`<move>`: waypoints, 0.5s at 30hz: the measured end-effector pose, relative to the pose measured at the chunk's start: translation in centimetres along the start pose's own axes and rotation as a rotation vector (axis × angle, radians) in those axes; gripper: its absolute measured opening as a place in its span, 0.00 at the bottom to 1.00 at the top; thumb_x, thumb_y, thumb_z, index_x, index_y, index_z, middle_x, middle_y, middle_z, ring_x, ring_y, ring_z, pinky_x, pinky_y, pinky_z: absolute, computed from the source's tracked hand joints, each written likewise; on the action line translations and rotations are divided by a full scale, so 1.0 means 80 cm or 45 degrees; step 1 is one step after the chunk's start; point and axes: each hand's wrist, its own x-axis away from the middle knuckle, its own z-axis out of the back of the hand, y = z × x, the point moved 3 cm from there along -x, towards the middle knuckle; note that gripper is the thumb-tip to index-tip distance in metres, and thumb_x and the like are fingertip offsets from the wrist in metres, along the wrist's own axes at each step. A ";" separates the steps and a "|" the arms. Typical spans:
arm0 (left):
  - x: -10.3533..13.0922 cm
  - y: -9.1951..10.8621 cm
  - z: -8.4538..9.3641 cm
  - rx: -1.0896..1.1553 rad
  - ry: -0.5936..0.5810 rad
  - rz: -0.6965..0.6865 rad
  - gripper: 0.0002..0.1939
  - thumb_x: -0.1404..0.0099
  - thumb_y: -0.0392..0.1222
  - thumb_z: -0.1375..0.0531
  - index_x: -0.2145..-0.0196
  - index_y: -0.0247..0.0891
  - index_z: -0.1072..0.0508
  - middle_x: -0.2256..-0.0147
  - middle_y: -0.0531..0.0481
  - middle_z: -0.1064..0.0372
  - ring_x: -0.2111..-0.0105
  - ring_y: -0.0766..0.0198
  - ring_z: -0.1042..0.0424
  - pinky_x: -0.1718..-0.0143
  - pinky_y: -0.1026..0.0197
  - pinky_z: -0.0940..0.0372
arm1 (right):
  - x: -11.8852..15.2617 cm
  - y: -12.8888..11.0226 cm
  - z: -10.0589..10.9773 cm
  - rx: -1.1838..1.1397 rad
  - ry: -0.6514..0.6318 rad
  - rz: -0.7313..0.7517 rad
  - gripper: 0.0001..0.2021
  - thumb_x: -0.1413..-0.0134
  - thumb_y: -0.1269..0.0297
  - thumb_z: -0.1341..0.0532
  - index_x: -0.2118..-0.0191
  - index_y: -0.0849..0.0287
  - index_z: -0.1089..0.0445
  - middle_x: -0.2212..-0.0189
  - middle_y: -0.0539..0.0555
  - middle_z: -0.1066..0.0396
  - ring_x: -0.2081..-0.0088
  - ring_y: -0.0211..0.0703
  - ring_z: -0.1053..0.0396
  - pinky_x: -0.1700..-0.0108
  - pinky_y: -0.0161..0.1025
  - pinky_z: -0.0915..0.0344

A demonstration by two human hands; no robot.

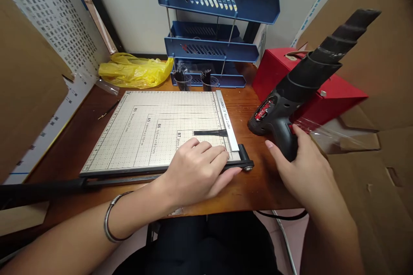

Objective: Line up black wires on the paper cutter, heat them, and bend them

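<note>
A paper cutter with a cream gridded board lies on the wooden table, its arm lowered along the near edge. My left hand rests palm down over the board's near right corner. Its fingers curl under and its thumb points right; whatever lies beneath the fingertips is hidden. Just beyond them, a bundle of thin black strips reaches the white guide bar. At the right, a black heat gun stands tilted with its nozzle upward. My right hand is around its handle, one finger at the red switch.
Two clear cups of black strips stand behind the board. Beside them are a yellow plastic bag and a blue tiered rack. A red box sits behind the heat gun. Cardboard borders the right side.
</note>
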 end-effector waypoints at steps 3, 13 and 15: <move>0.000 -0.001 -0.002 -0.007 0.000 -0.009 0.16 0.27 0.47 0.42 0.65 0.34 0.21 0.68 0.50 0.19 0.72 0.60 0.23 0.73 0.56 0.38 | -0.001 0.002 -0.003 0.032 0.033 0.069 0.37 0.39 0.43 0.45 0.31 0.61 0.42 0.37 0.67 0.33 0.42 0.71 0.31 0.45 0.64 0.34; 0.001 0.000 -0.009 0.012 -0.084 -0.010 0.17 0.26 0.48 0.44 0.66 0.36 0.21 0.69 0.51 0.20 0.72 0.60 0.24 0.72 0.57 0.38 | 0.000 -0.001 -0.004 0.097 0.064 0.097 0.36 0.37 0.44 0.46 0.30 0.60 0.42 0.39 0.69 0.33 0.46 0.70 0.29 0.48 0.62 0.32; 0.002 0.001 -0.011 0.016 -0.066 0.017 0.17 0.26 0.48 0.43 0.67 0.37 0.21 0.70 0.51 0.20 0.72 0.60 0.24 0.73 0.57 0.38 | -0.005 0.004 -0.005 0.064 0.088 0.097 0.34 0.38 0.46 0.45 0.32 0.58 0.39 0.40 0.67 0.32 0.46 0.69 0.29 0.48 0.61 0.33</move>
